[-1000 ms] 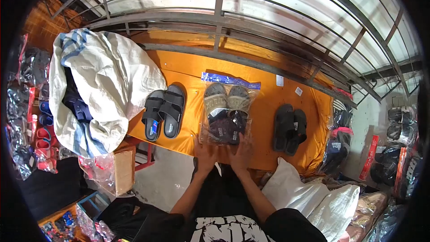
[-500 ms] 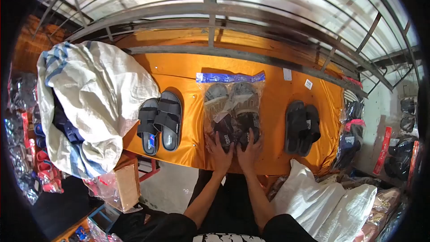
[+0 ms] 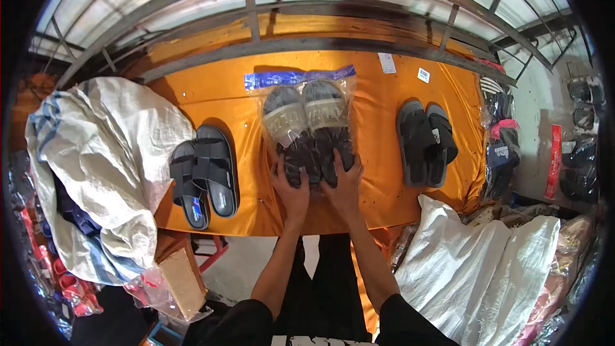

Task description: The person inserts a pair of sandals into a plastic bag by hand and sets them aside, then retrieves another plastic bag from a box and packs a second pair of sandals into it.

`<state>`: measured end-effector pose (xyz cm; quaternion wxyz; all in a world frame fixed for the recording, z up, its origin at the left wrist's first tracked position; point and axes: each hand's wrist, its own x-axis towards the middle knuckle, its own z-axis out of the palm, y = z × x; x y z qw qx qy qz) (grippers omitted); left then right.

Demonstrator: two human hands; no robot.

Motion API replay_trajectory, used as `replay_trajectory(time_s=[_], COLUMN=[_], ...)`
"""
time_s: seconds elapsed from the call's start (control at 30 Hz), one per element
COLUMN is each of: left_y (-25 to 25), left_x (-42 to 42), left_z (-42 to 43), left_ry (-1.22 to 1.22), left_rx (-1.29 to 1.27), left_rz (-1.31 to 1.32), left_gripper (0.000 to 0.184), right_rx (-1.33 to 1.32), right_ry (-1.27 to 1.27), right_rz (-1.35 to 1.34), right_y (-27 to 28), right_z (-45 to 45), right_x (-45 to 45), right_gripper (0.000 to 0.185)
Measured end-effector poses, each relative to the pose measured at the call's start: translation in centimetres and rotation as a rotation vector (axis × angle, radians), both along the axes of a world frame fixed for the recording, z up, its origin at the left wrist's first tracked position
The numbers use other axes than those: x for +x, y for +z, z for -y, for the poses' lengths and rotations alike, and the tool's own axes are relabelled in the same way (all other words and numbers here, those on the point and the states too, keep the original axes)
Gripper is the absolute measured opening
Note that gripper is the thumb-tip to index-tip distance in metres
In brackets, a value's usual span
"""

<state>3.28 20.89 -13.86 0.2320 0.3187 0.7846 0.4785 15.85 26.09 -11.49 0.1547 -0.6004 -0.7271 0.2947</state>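
A clear plastic bag with a blue top strip [image 3: 298,79] lies on the orange cloth, with sandals [image 3: 306,115] inside it that have light straps and dark lower parts. My left hand [image 3: 293,191] grips the lower left of the bag, fingers curled on the sandals. On the lower right, my right hand [image 3: 343,186] holds the bag the same way. One pair of black sandals [image 3: 214,170] with a blue tag rests to the left, the two overlapping. Another dark pair [image 3: 425,143] rests to the right.
A large white sack [image 3: 112,154] with dark items in it is at the left. A metal rack [image 3: 250,9] crosses the back. Two paper tags [image 3: 387,63] lie near it. A cardboard box [image 3: 182,279], a white sheet [image 3: 474,269] and wrapped footwear [image 3: 503,154] surround the table.
Both hands have moved from the bag's bottom edge up onto the lower sandals and now grip them through the plastic. The camera view has shifted.
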Motion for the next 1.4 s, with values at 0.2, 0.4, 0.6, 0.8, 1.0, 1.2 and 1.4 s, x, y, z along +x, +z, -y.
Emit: replay_trajectory(time_s=[0.2, 0.4, 0.6, 0.8, 1.0, 1.2, 1.4], left_y=[5.1, 9.4, 10.7, 8.1, 5.9, 6.4, 4.8], left_x=[3.5, 12.6, 23.9, 33.0, 39.7, 44.5, 45.2], left_z=[-0.3, -5.4, -11.3, -16.3, -20.6, -26.3, -27.5], left_ry=[-0.161, -0.382, -0.504, -0.576, -0.580, -0.798, -0.985], left_rx=[-0.031, 0.170, 0.207, 0.206, 0.194, -0.042, -0.220], left_rz=[-0.054, 0.050, -0.012, 0.032, -0.120, -0.339, -0.478], left_gripper=[0.059, 0.059, 0.059, 0.059, 0.065, 0.066, 0.076], right_rx=[0.164, 0.263, 0.323, 0.300, 0.268, 0.304, 0.268], right_ry=[-0.069, -0.205, -0.328, -0.548, -0.466, -0.361, -0.505], right_rz=[-0.108, -0.068, -0.112, -0.311, -0.160, -0.197, -0.045], right_y=[0.2, 7.0, 9.5, 7.3, 5.0, 2.3, -0.8], right_z=[0.9, -2.9, -7.9, -10.6, -17.9, -23.4, -22.1], right_x=[4.2, 14.4, 27.2, 34.9, 42.3, 45.1, 45.6], right_gripper=[0.096, 0.087, 0.079, 0.078, 0.074, 0.074, 0.067])
